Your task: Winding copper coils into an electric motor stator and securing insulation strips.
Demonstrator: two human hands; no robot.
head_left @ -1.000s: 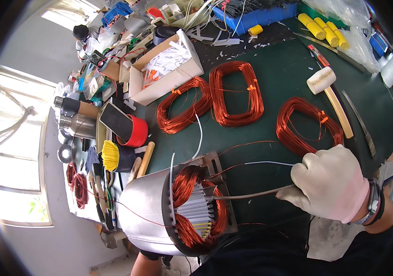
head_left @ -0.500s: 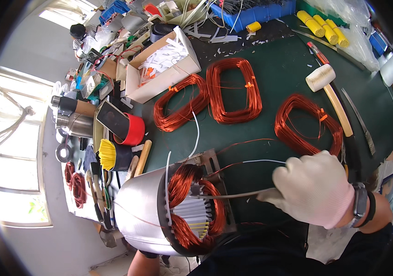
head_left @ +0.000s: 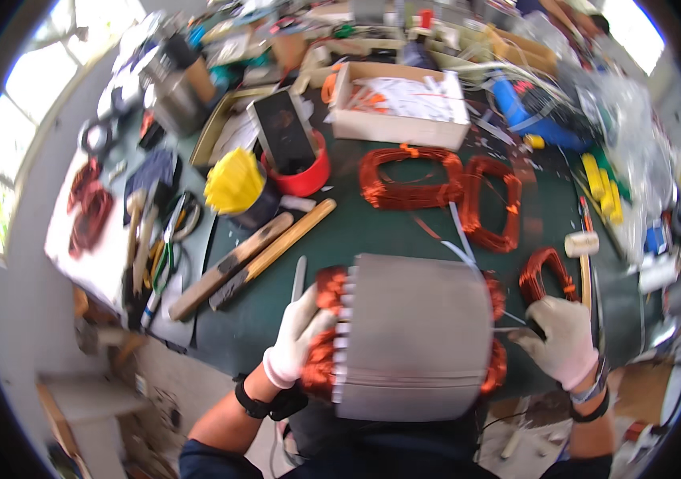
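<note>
A grey metal motor stator lies on its side in front of me, with copper windings bulging from both ends. My left hand, in a white glove, curls its fingers against the left-end windings. A grey flat strip sticks up just beyond those fingers; whether the hand holds it cannot be told. My right hand, also gloved, is closed on a thin metal tool whose tip reaches toward the right end of the stator. White sleeving runs up from behind the stator. The picture is blurred by motion.
Copper wire coils lie beyond the stator, another coil by my right hand. A mallet stands right of it. Two wooden sticks, a red holder, yellow strips and a paper-filled box lie left and behind.
The view has swung to the left. The stator has turned so its side faces me, its open bore out of sight. My left hand has come into view at its left end; the right still holds the tool.
</note>
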